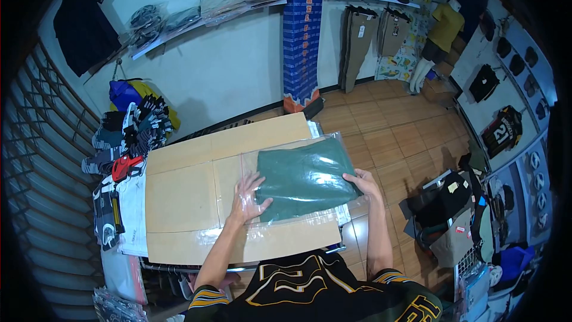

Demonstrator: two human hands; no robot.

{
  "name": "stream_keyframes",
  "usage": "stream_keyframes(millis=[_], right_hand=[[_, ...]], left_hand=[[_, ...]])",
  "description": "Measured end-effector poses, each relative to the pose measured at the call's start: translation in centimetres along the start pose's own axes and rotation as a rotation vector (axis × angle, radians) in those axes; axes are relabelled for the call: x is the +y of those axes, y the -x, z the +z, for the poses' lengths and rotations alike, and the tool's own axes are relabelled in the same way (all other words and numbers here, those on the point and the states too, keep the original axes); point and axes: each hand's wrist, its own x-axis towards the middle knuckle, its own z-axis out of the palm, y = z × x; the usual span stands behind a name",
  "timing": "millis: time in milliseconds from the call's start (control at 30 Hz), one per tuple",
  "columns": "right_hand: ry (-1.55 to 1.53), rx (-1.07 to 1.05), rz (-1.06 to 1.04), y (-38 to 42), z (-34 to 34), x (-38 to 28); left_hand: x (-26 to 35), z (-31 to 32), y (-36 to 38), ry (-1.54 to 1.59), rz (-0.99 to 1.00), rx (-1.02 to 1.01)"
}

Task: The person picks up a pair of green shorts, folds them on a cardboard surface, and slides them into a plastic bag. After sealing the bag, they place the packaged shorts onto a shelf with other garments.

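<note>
A folded green garment [304, 179] lies inside a clear plastic bag [229, 173] on a flat cardboard sheet [179, 203]. My left hand [247, 198] rests with spread fingers at the garment's left edge, partly under or against the clear plastic. At the right edge, my right hand [362, 183] grips the bagged garment, thumb on top and the other fingers mostly hidden beneath. The bag's empty part stretches left over the cardboard.
Socks [152, 122] and a red item [126, 168] sit left of the cardboard. Piled clothes [447, 203] stand at the right. Bagged garments [223, 6] fill a wall shelf, near a blue pillar [302, 36]. A mannequin [444, 30] stands at the back right.
</note>
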Motion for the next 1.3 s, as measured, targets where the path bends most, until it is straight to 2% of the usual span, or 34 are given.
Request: stream_keyframes(millis=[167,267,333,567,700,767,933,1167,1233,1300], right_hand=[[0.009,-0.071,0.085,-0.9,0.2,-0.9],[0.017,-0.092,0.098,-1.6,0.3,-0.9],[0.028,-0.11,0.077,-1.8,0.3,-0.8],[0.0,-0.098,0.037,-2.8,-0.6,-0.4],[0.016,-0.05,-0.041,-2.3,-3.4,-2.5],[0.051,0.066,-0.085,-1.7,-5.5,-4.3],[0.07,0.097,-0.3,1.8,-10.3,-10.5],[0.132,0.091,-0.589,9.2,-9.4,-19.7],[0.151,0.094,-0.63,11.4,-8.0,-22.0],[0.12,0.013,-0.714,12.7,-7.3,-23.5]], left_hand=[[0.0,-0.3,0.0,-0.053,0.019,-0.059],[-0.4,0.0,0.2,-0.018,0.024,0.0],[-0.3,0.1,0.2,0.095,0.001,0.14],[-0.8,0.5,0.3,0.117,-0.034,0.227],[-0.9,0.5,0.4,0.087,-0.058,0.234],[-0.7,0.4,0.3,0.108,-0.057,0.242],[-0.2,0.5,0.2,0.107,-0.092,0.259],[-0.1,0.7,-0.1,0.16,-0.115,0.299],[-0.3,1.2,-0.1,0.342,-0.231,0.346],[0.1,2.0,0.3,0.454,-0.258,0.352]])
